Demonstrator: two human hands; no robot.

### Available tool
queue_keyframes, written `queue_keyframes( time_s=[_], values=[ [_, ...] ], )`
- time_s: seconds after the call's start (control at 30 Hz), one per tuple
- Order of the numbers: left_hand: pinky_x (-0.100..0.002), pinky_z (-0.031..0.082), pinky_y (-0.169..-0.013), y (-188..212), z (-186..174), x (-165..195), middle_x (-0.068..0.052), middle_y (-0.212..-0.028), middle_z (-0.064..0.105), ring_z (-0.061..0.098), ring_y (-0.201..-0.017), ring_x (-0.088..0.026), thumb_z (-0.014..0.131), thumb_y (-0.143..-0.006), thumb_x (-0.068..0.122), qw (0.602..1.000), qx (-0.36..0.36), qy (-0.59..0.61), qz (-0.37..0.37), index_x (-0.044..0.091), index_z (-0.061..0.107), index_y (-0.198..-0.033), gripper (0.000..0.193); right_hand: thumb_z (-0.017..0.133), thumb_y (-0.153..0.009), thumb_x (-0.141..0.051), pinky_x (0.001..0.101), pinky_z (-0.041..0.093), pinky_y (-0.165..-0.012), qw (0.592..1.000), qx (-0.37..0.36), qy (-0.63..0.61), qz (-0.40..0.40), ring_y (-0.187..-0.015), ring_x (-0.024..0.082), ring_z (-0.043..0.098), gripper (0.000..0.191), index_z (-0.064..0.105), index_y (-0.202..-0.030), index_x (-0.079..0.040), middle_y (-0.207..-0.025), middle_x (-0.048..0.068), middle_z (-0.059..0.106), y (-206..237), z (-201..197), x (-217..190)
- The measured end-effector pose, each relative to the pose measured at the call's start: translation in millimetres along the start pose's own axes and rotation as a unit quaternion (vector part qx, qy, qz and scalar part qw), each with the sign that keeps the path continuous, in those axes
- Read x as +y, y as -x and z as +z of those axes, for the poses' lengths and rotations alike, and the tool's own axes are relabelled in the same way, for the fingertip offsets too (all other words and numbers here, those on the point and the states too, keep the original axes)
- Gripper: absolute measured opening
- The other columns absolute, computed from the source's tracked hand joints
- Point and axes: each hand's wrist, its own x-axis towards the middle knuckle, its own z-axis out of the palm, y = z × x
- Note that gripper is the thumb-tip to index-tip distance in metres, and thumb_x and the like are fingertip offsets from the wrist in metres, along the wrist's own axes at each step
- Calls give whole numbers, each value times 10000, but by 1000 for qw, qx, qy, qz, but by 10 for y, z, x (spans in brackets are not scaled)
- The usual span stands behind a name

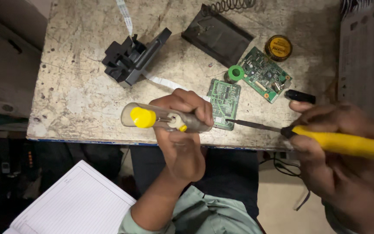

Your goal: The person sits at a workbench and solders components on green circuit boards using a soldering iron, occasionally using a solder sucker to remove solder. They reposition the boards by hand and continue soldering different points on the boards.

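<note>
At the lower left of the frame a white ruled notebook (72, 203) lies open below the table edge. Just right of it a pale green sleeve (195, 219) leads up to the left hand (182, 130) at the centre, which is wrapped tight around a clear-barrelled desoldering pump with a yellow plunger (161, 118), held level with its tip at the near edge of a small green circuit board (225, 103). At the right edge the right hand (330, 143) is clamped on the yellow handle of a soldering iron (343, 142), whose dark metal shaft runs left so that its tip touches the near right corner of that board.

The board lies flat on a worn, stained tabletop (74, 95), just right of centre. Beyond it, a green spool (235, 73) stands beside a larger green circuit board (265, 73), with a small black cylinder (299, 96) near the right hand. Further up sit a round yellow tin (278, 47), a black rectangular tray (216, 34) and a coiled metal spring (230, 5). In the upper left centre rests a black plastic assembly (133, 56) with a white ribbon cable (124, 15).
</note>
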Motion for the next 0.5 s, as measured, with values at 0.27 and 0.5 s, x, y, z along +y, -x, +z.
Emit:
queue_keyframes(
  time_s=[0.27, 0.5],
  values=[
    [-309, 427, -794, 5, -3, -20, -123, -1068, 498, 475, -852, -157, 628, -1090, 517, 1000, 3, -7, 4, 82, 403, -1277, 524, 724, -1053, -47, 373, 643, -1056, 996, -11, 43, -74, -960, 170, 667, 285, 499, -1226, -55, -1128, 102, 575, -44, 43, 56],
    [-306, 429, -795, -7, -19, -7, -118, -1078, 495, 476, -857, -153, 624, -1091, 520, 1000, -6, -19, 0, 91, 400, -1270, 516, 706, -936, -94, 452, 641, -1018, 997, -19, 37, -71, -909, 193, 662, 264, 525, -1110, -12, -1025, 97, 594, -94, 44, -23]
  ],
)
